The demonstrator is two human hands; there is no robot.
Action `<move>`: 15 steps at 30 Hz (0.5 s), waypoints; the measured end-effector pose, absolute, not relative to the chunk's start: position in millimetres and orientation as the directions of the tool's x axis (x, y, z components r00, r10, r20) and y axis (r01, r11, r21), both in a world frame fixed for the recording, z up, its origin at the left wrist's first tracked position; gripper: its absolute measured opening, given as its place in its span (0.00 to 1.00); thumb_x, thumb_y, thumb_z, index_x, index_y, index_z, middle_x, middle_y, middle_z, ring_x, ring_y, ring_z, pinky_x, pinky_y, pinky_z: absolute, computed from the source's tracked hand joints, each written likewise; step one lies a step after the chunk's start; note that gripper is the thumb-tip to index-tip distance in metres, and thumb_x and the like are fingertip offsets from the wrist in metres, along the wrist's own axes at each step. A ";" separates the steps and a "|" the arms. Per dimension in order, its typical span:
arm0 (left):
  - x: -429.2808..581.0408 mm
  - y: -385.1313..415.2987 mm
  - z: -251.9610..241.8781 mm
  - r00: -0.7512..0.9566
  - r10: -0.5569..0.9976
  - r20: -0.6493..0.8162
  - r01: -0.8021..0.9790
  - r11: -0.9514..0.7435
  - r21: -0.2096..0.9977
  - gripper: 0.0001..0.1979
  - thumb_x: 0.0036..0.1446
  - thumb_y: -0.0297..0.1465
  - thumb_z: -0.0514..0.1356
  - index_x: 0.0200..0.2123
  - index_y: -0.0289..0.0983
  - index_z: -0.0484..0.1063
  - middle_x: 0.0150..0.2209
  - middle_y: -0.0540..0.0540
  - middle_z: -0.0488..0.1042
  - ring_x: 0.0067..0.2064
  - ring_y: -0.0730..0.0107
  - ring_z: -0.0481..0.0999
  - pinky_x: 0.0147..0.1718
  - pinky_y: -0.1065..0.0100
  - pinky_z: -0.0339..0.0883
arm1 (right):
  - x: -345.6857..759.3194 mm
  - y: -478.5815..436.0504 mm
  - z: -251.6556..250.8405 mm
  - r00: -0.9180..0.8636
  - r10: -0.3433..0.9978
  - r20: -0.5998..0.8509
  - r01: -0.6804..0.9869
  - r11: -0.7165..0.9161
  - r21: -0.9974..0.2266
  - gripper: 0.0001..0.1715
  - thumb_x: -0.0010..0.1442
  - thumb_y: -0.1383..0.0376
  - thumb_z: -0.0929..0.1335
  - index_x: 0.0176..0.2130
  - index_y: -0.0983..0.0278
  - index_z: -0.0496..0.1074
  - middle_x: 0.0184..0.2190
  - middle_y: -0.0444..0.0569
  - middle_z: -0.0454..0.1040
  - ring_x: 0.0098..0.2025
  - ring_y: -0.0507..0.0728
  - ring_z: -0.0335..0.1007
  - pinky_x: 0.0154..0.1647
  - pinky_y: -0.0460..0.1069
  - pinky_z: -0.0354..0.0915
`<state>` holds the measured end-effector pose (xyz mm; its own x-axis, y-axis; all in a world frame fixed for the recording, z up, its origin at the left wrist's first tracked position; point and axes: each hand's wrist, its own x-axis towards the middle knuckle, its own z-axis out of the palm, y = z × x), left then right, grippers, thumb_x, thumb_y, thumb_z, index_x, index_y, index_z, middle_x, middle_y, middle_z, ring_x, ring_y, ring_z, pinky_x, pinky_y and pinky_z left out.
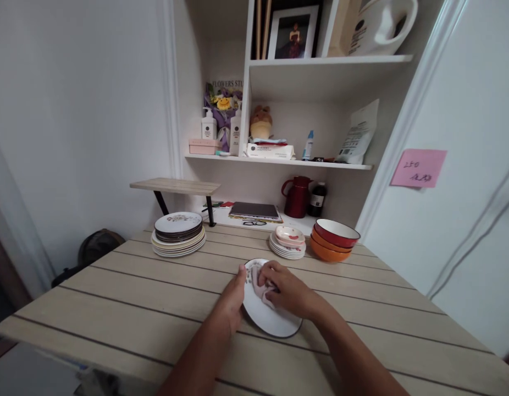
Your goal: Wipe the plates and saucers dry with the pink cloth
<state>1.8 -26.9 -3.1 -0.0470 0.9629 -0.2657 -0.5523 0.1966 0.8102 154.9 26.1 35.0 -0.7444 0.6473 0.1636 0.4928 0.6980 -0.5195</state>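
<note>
A white plate [275, 323] with a dark rim and a printed flower pattern is tilted above the wooden table in front of me. My left hand [234, 300] grips its left edge, the thumb along the rim and the other fingers hidden behind it. A pale pinkish cloth [259, 286] is bunched against the plate's face. Bent fingers of my right hand [288, 290] hold this cloth and press it onto the upper part of the plate.
On the table [126, 300], a stack of plates [178, 236] stands at the left beside a small raised shelf [176, 186]. Small dishes [287, 245] and stacked red and orange bowls [332, 242] stand at the back right. Behind them are a red jug [297, 198] and a dark laptop [254, 210].
</note>
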 end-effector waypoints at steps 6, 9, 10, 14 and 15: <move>1.3 -27.6 -3.2 -0.050 0.964 -0.260 -0.565 0.187 0.804 0.28 0.61 0.48 0.52 0.53 0.32 0.70 0.43 0.37 0.80 0.42 0.60 0.80 0.40 0.65 0.71 | 168.7 35.0 44.9 -0.747 0.593 0.301 0.283 0.693 -0.663 0.40 0.47 0.78 0.60 0.58 0.56 0.61 0.57 0.50 0.64 0.56 0.58 0.62 0.56 0.55 0.60; 0.6 -27.9 -3.0 -0.039 0.961 -0.274 -0.577 0.202 0.791 0.29 0.60 0.48 0.53 0.54 0.32 0.70 0.44 0.36 0.79 0.43 0.58 0.80 0.41 0.64 0.71 | 176.3 37.5 49.7 -0.592 0.738 0.323 0.345 0.594 -0.726 0.34 0.57 0.70 0.61 0.62 0.56 0.57 0.61 0.52 0.60 0.57 0.60 0.62 0.53 0.57 0.63; 0.5 -28.3 -2.2 -0.037 0.959 -0.281 -0.576 0.209 0.790 0.29 0.60 0.48 0.53 0.54 0.32 0.70 0.45 0.36 0.79 0.43 0.58 0.80 0.41 0.63 0.71 | 178.5 38.4 50.3 -0.561 0.760 0.327 0.363 0.581 -0.728 0.33 0.58 0.67 0.62 0.63 0.56 0.56 0.62 0.53 0.58 0.57 0.60 0.61 0.53 0.57 0.63; 0.7 -30.6 2.7 -0.039 0.955 -0.294 -0.562 0.223 0.797 0.29 0.60 0.48 0.53 0.55 0.32 0.69 0.45 0.36 0.79 0.45 0.57 0.79 0.43 0.62 0.71 | 182.3 40.3 46.8 -0.668 0.715 0.206 0.453 0.610 -0.650 0.43 0.53 0.64 0.70 0.65 0.55 0.54 0.61 0.54 0.58 0.57 0.61 0.61 0.56 0.56 0.60; 0.7 -31.1 3.7 -0.027 0.956 -0.293 -0.567 0.227 0.792 0.29 0.61 0.48 0.52 0.55 0.32 0.69 0.46 0.36 0.79 0.45 0.57 0.79 0.44 0.62 0.71 | 181.6 40.1 44.9 -0.713 0.686 0.143 0.480 0.627 -0.614 0.46 0.50 0.66 0.71 0.64 0.54 0.56 0.59 0.52 0.60 0.56 0.61 0.61 0.56 0.55 0.60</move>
<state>0.7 -31.1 3.7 -0.0273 0.9556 -0.2932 -0.5669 0.2268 0.7919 181.6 40.1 44.9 -0.7133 0.6862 0.1426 0.4801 0.6267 -0.6138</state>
